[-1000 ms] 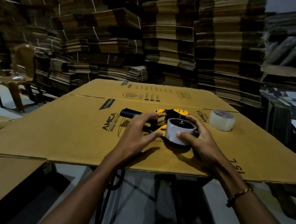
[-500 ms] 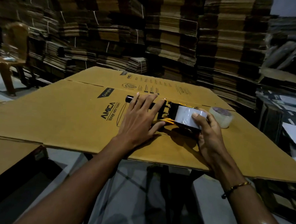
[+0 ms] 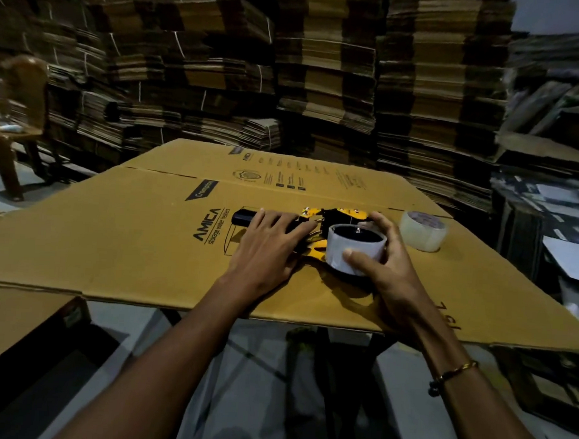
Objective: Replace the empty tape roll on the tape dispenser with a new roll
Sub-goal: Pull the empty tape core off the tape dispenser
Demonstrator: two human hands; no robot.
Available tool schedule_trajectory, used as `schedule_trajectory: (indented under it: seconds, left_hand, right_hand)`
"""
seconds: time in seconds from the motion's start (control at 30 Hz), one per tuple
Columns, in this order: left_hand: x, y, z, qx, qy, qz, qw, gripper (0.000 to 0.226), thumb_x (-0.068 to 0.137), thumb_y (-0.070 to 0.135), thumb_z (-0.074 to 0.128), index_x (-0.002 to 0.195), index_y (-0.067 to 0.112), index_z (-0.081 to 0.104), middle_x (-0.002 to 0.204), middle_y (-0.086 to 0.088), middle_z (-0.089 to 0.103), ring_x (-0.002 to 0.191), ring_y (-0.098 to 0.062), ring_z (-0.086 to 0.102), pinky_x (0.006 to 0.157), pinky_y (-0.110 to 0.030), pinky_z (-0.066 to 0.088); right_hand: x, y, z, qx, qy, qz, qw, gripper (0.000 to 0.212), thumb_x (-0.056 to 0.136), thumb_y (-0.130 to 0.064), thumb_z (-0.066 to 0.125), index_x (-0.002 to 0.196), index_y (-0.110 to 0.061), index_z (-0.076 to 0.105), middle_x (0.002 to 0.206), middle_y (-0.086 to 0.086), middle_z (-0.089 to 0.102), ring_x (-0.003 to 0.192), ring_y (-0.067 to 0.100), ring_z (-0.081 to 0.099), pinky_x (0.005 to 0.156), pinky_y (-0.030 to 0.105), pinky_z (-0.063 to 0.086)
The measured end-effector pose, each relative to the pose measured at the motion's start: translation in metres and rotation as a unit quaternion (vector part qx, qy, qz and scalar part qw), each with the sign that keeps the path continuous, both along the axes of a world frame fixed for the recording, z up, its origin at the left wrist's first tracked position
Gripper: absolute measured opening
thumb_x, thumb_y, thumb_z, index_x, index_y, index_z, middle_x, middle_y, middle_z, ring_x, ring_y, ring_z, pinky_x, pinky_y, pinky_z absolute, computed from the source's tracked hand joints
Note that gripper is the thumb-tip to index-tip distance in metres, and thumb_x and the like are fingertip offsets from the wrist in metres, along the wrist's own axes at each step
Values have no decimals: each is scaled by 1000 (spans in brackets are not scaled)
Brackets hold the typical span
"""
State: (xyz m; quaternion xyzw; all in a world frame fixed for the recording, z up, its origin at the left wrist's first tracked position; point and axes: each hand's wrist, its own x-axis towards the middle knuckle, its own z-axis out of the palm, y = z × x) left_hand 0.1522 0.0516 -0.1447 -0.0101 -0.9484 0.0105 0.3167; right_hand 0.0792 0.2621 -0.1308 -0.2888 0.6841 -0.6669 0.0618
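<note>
Clear tape roll [image 3: 422, 235] beside hands [image 3: 385, 258], cardboard stacks [image 3: 322, 70] behind

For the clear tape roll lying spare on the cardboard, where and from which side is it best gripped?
The clear tape roll lies flat on the cardboard sheet, hole upward, right of the right hand, apart from it. Its curved outer wall looks the best hold: come from above, thumb and fingers on opposite sides. Nothing crowds it, so the right hand likely reaches easiest.
</note>
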Motion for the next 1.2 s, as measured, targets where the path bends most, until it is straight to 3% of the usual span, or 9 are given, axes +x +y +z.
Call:
schedule_trajectory:
  seconds: [0.1, 0.2, 0.37, 0.5, 0.57, 0.63, 0.83, 1.03, 1.2]
  left_hand:
    - [2, 1, 1, 31, -12, -8, 999, 58, 91, 42, 61, 144, 28, 42, 151, -8, 40, 138, -30, 34, 118, -56, 18]
    - [10, 2, 5, 25, 11, 4, 1000, 57, 86, 46, 67, 137, 27, 52, 153, -8, 32, 138, -31, 29, 112, -54, 33]
    - [12, 7, 8, -28, 102, -80, 991, 31, 89, 32, 64, 112, 12, 66, 114, -9, 60, 100, -28, 58, 76, -40, 49]
    - [12, 17, 9, 76, -36, -114, 990, 68, 93, 46, 58, 150, 19, 33, 133, -5, 60, 114, -23, 59, 90, -38, 51]
    - [10, 21, 9, 66, -95, -86, 990, 85, 92, 58, 52, 157, 20, 11, 128, -5, 63, 108, -23, 61, 91, -39, 50]
    - [9, 26, 7, 55, -120, -61, 989, 89, 91, 65, 44, 157, 19, 7, 121, -8, 64, 104, -24, 60, 88, -38, 47]
    - [5, 39, 2, 136, -97, -58, 984, 77, 83, 79, 37, 136, 24, 42, 98, -1, 68, 84, -20, 63, 72, -34, 49]
    - [9, 47, 7, 182, -98, -33, 978, 87, 69, 88, 32, 122, 23, 55, 88, 4, 64, 87, -18, 61, 97, -39, 38]
    - [15, 62, 17, 160, -81, -7, 984, 80, 73, 83, 51, 114, 15, 62, 97, -5, 69, 87, -25, 62, 83, -38, 47]
  right_hand:
    - [0, -1, 0, 61, 48, 3, 997, 88, 80, -21, 83, 149, -39, 31, 147, -5, 42, 133, 18, 48, 108, 46, 48]
    - [0, -2, 1, 87, 62, -11, 994, 94, 76, -27, 86, 149, -40, 28, 140, -8, 45, 130, 14, 49, 107, 42, 48]
    - [3, -3, 1, 74, 48, -9, 996, 106, 65, -40, 87, 151, -38, 26, 126, -28, 47, 125, 8, 53, 101, 30, 49]
    - [0, -1, 0, 88, 44, 2, 995, 112, 58, -49, 90, 149, -46, 24, 142, -12, 47, 129, 15, 51, 106, 43, 49]
    - [-1, -2, 0, 96, 49, 0, 994, 113, 57, -51, 90, 148, -49, 24, 145, -10, 44, 130, 15, 51, 107, 45, 49]
    - [-1, -3, 0, 95, 57, -4, 994, 107, 64, -43, 90, 149, -48, 24, 143, -11, 45, 129, 13, 51, 107, 45, 49]
    - [-4, -2, -2, 80, 56, 2, 995, 100, 68, -36, 89, 147, -46, 30, 142, -11, 48, 128, 14, 54, 102, 48, 53]
    - [-1, -4, 0, 75, 72, -25, 994, 88, 73, -29, 88, 145, -36, 38, 134, -11, 54, 123, 11, 56, 98, 38, 55]
    - [9, 3, 0, 67, 70, -41, 994, 79, 73, -33, 88, 138, -39, 44, 130, -14, 57, 121, 7, 57, 102, 40, 53]
